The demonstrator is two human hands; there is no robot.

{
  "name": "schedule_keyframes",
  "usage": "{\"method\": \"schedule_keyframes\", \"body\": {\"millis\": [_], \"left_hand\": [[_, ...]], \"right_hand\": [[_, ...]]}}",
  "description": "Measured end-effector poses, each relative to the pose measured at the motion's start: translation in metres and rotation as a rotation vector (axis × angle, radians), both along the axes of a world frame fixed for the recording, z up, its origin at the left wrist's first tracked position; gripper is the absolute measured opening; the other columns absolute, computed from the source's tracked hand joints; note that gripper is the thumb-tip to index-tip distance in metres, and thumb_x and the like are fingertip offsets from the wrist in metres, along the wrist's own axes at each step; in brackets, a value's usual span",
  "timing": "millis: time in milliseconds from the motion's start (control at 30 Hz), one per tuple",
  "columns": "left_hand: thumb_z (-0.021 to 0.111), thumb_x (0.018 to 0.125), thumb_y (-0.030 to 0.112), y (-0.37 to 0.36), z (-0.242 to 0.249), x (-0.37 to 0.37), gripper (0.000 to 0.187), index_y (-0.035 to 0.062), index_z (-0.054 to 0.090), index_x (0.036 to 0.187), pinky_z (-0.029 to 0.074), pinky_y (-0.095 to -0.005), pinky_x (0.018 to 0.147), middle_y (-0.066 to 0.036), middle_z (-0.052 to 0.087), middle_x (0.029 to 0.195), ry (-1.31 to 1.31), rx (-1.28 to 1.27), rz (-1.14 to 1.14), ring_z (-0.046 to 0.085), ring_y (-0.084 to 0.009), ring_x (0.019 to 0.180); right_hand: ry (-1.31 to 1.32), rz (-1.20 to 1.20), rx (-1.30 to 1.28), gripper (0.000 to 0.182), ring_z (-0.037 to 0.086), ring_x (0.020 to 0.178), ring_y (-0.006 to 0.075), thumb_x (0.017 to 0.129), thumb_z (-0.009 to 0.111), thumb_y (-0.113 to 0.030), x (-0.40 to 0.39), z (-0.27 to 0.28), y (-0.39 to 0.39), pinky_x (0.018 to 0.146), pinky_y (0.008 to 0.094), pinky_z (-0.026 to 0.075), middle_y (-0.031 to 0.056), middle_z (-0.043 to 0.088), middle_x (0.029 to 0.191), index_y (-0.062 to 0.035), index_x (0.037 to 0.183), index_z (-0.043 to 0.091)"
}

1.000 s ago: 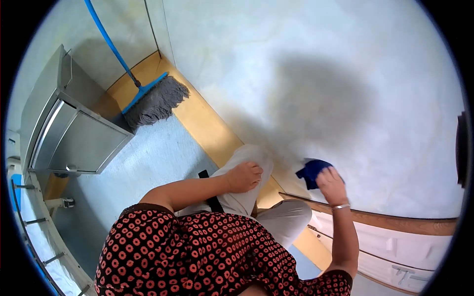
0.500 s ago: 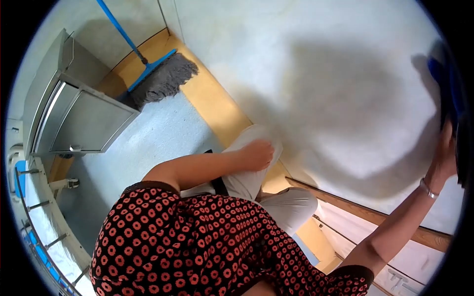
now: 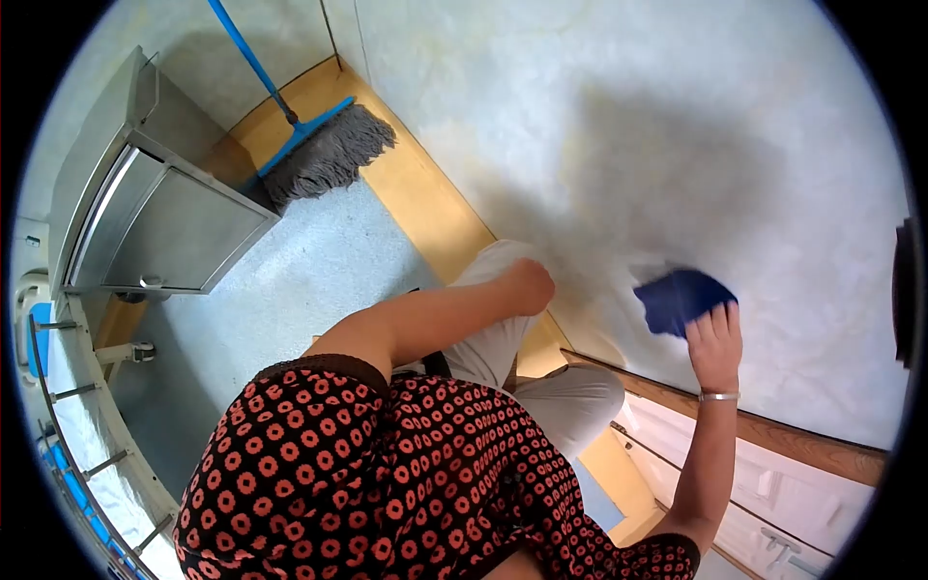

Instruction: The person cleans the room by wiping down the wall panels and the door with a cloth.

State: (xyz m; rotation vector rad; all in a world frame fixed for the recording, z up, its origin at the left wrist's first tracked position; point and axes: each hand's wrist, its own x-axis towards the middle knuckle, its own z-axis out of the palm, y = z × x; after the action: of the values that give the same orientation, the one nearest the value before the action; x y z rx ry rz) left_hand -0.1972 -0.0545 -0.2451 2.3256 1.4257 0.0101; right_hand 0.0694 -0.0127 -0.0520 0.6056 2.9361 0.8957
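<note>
A dark blue cloth (image 3: 680, 300) is pressed flat on the pale wall, its near edge under the fingers of my right hand (image 3: 716, 343). That hand is closed on the cloth, and a silver band circles its wrist. My left hand (image 3: 531, 287) is curled into a fist over the light trousers (image 3: 503, 263) at my knee. Nothing shows in the fist.
A wooden rail (image 3: 812, 447) runs along the wall above white panels. Standing in the corner is a grey mop (image 3: 329, 155) with a blue handle, beside a metal cabinet (image 3: 188, 232). A bed rail (image 3: 82, 391) is at left. A dark object (image 3: 904, 295) sits at the right edge.
My right hand has swept the blue cloth leftward across the wall from the far right edge, toward my body. My left fist has shifted slightly right over the knee.
</note>
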Motion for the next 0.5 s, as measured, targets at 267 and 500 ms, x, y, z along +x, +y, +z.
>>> {"method": "schedule_keyframes", "body": {"millis": [267,500], "left_hand": [[0.050,0.080,0.027,-0.012,-0.006,-0.005,0.027,0.0118,0.066,0.065,0.046,-0.0413,0.058,-0.008,0.065,0.070,-0.090,0.092,-0.150,0.063,-0.0270,0.066],[0.048,0.083,0.031,-0.013,-0.012,-0.003,0.031,0.0121,0.067,0.066,0.046,-0.0419,0.059,-0.008,0.066,0.072,-0.119,0.123,-0.055,0.063,-0.0283,0.067]], "right_hand": [[0.654,-0.424,0.017,0.036,0.051,0.102,0.0368,0.071,0.061,-0.001,0.125,0.080,-0.027,0.094,0.0456,0.039,0.0155,0.053,0.114,-0.0071,0.107,0.055],[0.344,-0.504,1.022,0.042,0.060,0.086,0.0331,0.076,0.067,-0.035,0.132,0.206,0.030,0.072,0.0388,0.049,0.0174,0.063,0.100,-0.0032,0.103,0.063]]}}
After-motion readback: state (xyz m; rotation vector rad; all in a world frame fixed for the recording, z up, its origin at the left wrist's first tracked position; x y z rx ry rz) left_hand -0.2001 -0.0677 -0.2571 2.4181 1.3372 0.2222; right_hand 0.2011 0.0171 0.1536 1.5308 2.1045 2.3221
